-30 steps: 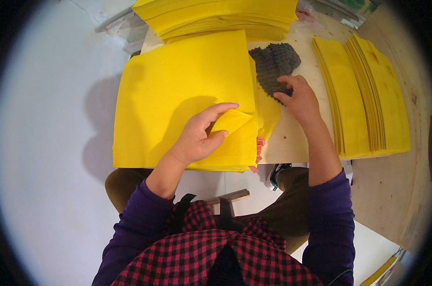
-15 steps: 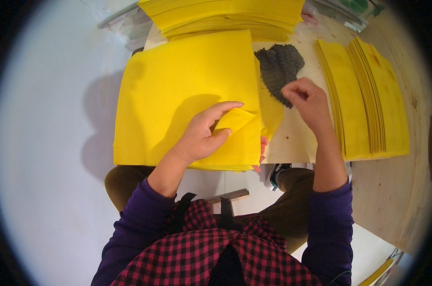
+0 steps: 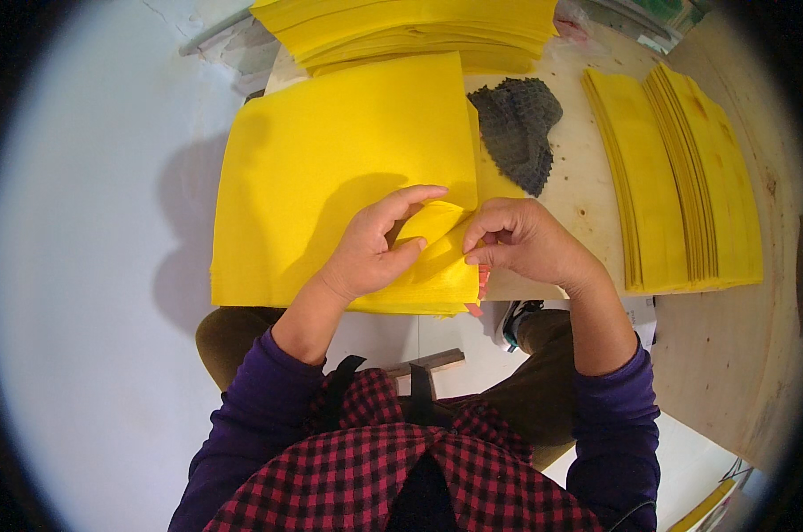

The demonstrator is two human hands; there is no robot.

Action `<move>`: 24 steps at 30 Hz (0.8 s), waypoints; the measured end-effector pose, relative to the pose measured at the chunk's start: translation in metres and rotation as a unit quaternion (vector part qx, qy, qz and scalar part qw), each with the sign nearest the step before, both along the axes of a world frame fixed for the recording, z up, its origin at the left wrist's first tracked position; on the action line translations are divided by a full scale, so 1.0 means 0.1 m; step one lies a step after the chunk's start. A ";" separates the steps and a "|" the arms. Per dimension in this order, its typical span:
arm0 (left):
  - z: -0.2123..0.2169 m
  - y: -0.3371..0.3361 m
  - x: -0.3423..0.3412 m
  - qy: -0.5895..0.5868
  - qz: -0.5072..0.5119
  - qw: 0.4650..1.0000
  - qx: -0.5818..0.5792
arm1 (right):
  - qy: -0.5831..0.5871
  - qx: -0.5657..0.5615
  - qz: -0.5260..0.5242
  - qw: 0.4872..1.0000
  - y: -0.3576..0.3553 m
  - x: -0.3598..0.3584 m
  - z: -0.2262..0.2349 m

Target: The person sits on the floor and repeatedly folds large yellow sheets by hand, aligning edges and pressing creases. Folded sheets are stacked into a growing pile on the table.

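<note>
A stack of large yellow fabric sheets (image 3: 331,133) lies in front of me, slightly left of the middle. Near its right edge the top sheet is lifted into a fold. My left hand (image 3: 375,244) is curved around this fold, thumb on the near side and index finger on the far side, holding it up. At the right edge of the same sheet, my right hand (image 3: 526,239) is closed, thumb and index finger pinched on the fabric. Small red strips (image 3: 483,279) stick out under the right edge, partly covered by my hand.
A dark grey cloth piece with zigzag edges (image 3: 517,133) lies on the wooden table (image 3: 588,177) beyond my right hand. Folded yellow bundles (image 3: 676,186) stand to the right. Another yellow pile (image 3: 410,31) sits at the back. A white wall (image 3: 91,266) runs along the left.
My right hand has come down and left from beside the grey cloth to the yellow sheet's right edge. My left hand has kept its place at the fold.
</note>
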State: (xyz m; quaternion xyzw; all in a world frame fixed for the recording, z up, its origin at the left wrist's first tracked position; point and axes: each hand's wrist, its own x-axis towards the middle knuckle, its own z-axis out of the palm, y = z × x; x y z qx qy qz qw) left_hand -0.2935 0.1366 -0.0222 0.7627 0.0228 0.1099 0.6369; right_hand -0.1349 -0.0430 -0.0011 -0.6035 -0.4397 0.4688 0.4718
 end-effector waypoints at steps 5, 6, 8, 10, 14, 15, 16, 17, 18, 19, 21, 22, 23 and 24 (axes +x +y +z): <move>0.00 0.00 0.00 0.002 0.000 1.000 -0.003 | 0.006 0.006 -0.027 1.000 0.00 -0.02 0.02; 0.01 0.00 -0.01 0.003 0.001 1.000 -0.004 | 0.007 0.008 -0.029 1.000 0.01 -0.02 0.03; 0.01 0.01 -0.01 0.001 0.000 1.000 0.005 | -0.005 0.012 -0.029 0.999 0.02 -0.03 0.04; 0.00 0.02 -0.01 -0.004 -0.001 1.000 0.011 | -0.027 0.014 -0.029 0.999 0.03 -0.03 0.06; -0.01 0.01 0.00 -0.023 0.001 1.000 0.014 | -0.006 0.005 -0.029 1.000 0.04 -0.04 0.08; -0.01 0.01 0.00 -0.028 0.002 1.000 0.013 | -0.023 0.009 -0.025 0.999 0.03 -0.03 0.09; -0.01 0.01 0.00 -0.028 0.001 1.000 0.012 | -0.043 0.004 -0.022 0.999 0.03 -0.03 0.09; -0.01 0.01 0.00 -0.027 0.000 1.000 0.011 | -0.033 0.009 -0.022 0.999 0.02 -0.03 0.10; -0.01 0.01 0.00 -0.027 -0.001 1.000 0.009 | -0.027 0.006 -0.023 0.999 0.02 -0.03 0.11; -0.01 0.01 0.00 -0.018 0.000 1.000 0.009 | -0.020 0.003 -0.023 1.000 0.02 -0.03 0.11; 0.00 0.01 -0.01 -0.002 0.000 1.000 0.007 | -0.045 0.006 -0.020 0.999 0.02 -0.03 0.13; 0.01 0.01 -0.01 -0.001 0.001 1.000 0.005 | -0.058 0.009 -0.019 0.998 0.02 -0.03 0.13; 0.01 0.00 0.00 -0.001 0.003 1.000 0.003 | -0.059 0.007 -0.021 0.998 0.02 -0.04 0.14; 0.01 0.00 0.00 0.004 0.005 1.000 0.003 | -0.060 0.007 -0.023 0.998 0.02 -0.04 0.14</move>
